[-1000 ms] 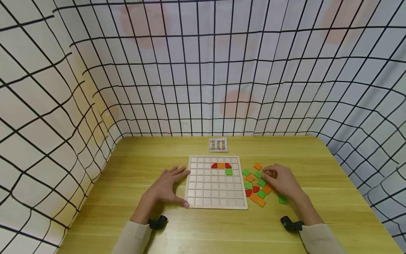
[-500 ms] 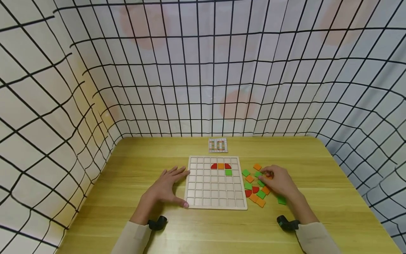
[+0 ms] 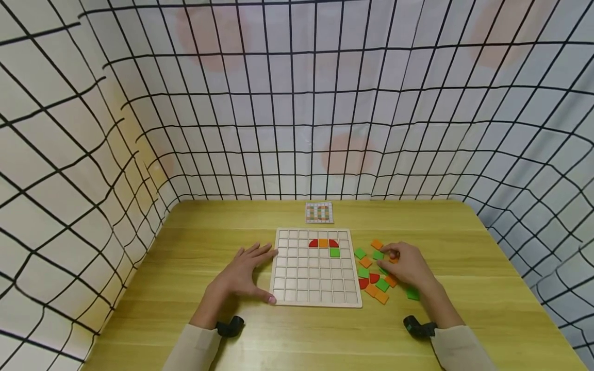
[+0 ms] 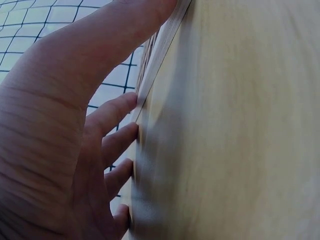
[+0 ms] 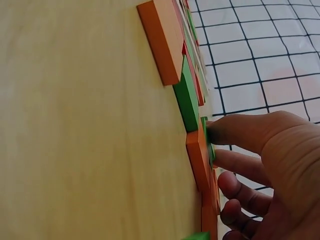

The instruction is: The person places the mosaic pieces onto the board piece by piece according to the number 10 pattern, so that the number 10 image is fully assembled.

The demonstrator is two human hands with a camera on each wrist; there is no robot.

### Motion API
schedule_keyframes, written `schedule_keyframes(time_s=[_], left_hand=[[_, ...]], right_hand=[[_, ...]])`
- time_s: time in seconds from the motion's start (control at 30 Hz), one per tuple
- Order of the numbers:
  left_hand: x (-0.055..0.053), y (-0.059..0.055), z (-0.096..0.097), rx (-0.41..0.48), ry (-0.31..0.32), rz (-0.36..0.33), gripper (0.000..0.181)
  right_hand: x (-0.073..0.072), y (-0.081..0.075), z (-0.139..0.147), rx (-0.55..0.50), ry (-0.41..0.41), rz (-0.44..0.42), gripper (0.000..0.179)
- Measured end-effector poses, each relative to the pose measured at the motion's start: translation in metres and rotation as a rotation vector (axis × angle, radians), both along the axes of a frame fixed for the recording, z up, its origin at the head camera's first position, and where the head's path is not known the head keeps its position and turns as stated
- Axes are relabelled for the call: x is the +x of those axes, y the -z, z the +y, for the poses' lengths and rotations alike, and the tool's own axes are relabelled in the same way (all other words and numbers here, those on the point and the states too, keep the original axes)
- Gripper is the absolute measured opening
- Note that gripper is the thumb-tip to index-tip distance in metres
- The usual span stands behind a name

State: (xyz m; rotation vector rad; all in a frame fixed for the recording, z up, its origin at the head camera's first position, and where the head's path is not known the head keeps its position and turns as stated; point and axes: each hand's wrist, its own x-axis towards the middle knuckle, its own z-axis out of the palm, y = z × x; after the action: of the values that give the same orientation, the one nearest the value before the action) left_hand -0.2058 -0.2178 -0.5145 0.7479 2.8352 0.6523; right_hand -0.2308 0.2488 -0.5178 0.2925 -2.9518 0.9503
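Note:
A wooden grid board (image 3: 301, 275) lies on the table, two red quarter-round pieces, an orange square tile (image 3: 323, 243) and a green one in its cells. My left hand (image 3: 241, 273) is spread along the board's left side, forefinger at the edge and thumb at the near corner; the left wrist view shows these straight fingers (image 4: 112, 115) too. Right of the board my right hand (image 3: 410, 265) is among loose tiles. Its thumb and forefinger pinch a green square tile (image 3: 378, 255) at opposite edges, and in the right wrist view the other fingers (image 5: 245, 195) are curled.
Loose orange, green and red pieces (image 3: 374, 278) lie close together between the board and my right hand. One green tile (image 3: 412, 293) sits under my right wrist. A small printed pattern card (image 3: 319, 212) is behind the board. Black netting (image 3: 315, 123) encloses the table.
My right hand has shifted slightly left, its thumb and forefinger now at opposite edges of the green tile. The left hand stays at the board.

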Motion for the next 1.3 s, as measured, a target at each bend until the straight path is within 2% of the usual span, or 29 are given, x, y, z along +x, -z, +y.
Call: schedule_keyframes(time_s=[0.37,0.73,1.03,1.3], left_hand=[[0.001,-0.001,0.001,-0.003,0.001,-0.001,0.123],[-0.001,0.002,0.000,-0.007,-0.002,0.002,0.124],[0.000,0.004,-0.001,-0.011,-0.001,0.000,0.124],[-0.001,0.004,-0.001,-0.018,-0.009,0.008,0.124]], right_hand=[[-0.003,0.004,0.006,-0.030,-0.023,0.010,0.031],[-0.004,-0.003,0.003,-0.041,-0.027,0.016,0.035],[-0.008,-0.004,-0.011,-0.075,-0.056,0.031,0.036],[-0.015,-0.007,-0.037,-0.088,-0.111,0.069,0.029]])
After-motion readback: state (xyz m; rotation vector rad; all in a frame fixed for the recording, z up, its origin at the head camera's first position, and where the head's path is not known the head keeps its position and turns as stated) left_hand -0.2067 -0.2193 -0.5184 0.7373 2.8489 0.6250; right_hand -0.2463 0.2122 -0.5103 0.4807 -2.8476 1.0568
